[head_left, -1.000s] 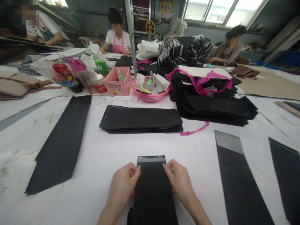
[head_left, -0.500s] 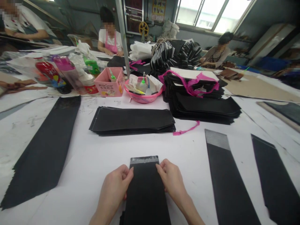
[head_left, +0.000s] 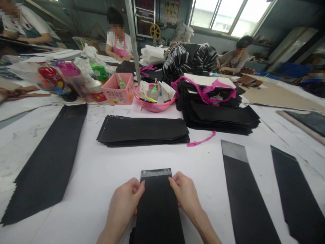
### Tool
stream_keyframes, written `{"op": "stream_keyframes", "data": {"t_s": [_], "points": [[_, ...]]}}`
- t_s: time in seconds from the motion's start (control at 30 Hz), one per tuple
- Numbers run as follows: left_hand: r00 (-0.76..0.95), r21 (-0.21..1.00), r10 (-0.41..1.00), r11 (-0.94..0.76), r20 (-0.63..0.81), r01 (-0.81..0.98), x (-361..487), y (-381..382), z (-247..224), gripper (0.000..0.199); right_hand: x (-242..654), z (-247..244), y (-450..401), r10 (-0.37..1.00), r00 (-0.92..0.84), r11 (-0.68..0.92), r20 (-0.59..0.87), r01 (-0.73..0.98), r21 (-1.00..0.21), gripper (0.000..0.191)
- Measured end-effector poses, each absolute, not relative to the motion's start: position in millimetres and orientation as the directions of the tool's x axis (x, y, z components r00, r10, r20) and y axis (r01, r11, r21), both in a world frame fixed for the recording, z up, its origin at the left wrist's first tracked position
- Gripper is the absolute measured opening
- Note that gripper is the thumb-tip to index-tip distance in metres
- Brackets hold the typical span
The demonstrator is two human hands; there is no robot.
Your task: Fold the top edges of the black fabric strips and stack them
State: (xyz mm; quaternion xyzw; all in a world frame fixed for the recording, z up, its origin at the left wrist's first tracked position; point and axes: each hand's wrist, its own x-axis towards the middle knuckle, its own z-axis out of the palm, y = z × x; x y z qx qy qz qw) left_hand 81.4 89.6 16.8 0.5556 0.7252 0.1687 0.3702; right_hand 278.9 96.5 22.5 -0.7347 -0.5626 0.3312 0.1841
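Tabletop (head_left: pixel 93 169) view swung right; both hands (head_left: pixel 124 200) (head_left: pixel 187 191) still pinch black strip (head_left: pixel 158 210).

Pink box (head_left: pixel 118 95): "Milk Cover", above 1 line of Chinese characters, not surely legible
Wall poster (head_left: pixel 172 12): print too small to read
Red bottle (head_left: pixel 49 74): lettering blurred
White tabletop (head_left: pixel 114 159): handwriting illegible

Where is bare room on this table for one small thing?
White tabletop shows between the left hand and leftmost black material, also between the right hand and grey-ended strip. Crowded: around the pink box and basin.
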Motion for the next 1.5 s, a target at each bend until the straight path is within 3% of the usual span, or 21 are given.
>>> {"op": "stream_keyframes", "data": {"t_s": [0.43, 0.7, 0.87, 0.97, 1.07, 1.23, 1.4, 1.5], "points": [[-0.115, 0.52, 0.928, 0.298, -0.354, 0.8, 85, 92, 22, 0.037, 280, 23, 100, 0.944, 0.149, -0.303, -0.295, 0.748, -0.59, 0.019], [-0.138, 0.317, 0.977, 0.184, -0.163, 0.93, 86, 87, 28, 0.019, 281, 27, 103, 0.949, 0.153, -0.273, -0.275, 0.835, -0.478, 0.019], [0.09, 0.225, 0.985, -0.122, 0.148, 0.967, 91, 82, 25, 0.016, 279, 32, 106, 0.957, 0.156, -0.252, -0.246, 0.867, -0.431, 0.019], [0.227, 0.195, 0.959, -0.258, 0.17, 0.946, 94, 81, 20, 0.022, 277, 34, 105, 0.967, 0.156, -0.225, -0.203, 0.898, -0.379, 0.017], [0.257, 0.181, 0.951, -0.287, 0.171, 0.941, 94, 80, 17, 0.025, 281, 34, 104, 0.975, 0.142, -0.192, -0.169, 0.923, -0.333, 0.018], [0.261, 0.191, 0.95, -0.292, 0.171, 0.937, 92, 80, 18, 0.027, 301, 36, 107, 0.971, 0.105, -0.184, -0.217, 0.905, -0.383, 0.018], [0.262, 0.215, 0.95, -0.295, 0.17, 0.931, 91, 81, 19, 0.028, 291, 48, 114, 0.998, -0.014, -0.009, -0.066, 0.939, -0.343, 0.006], [0.267, 0.244, 0.949, -0.302, 0.166, 0.921, 89, 85, 20, 0.022, 271, 52, 124, 0.983, -0.183, 0.172, -0.007, 0.939, -0.297, 0.014]]}}
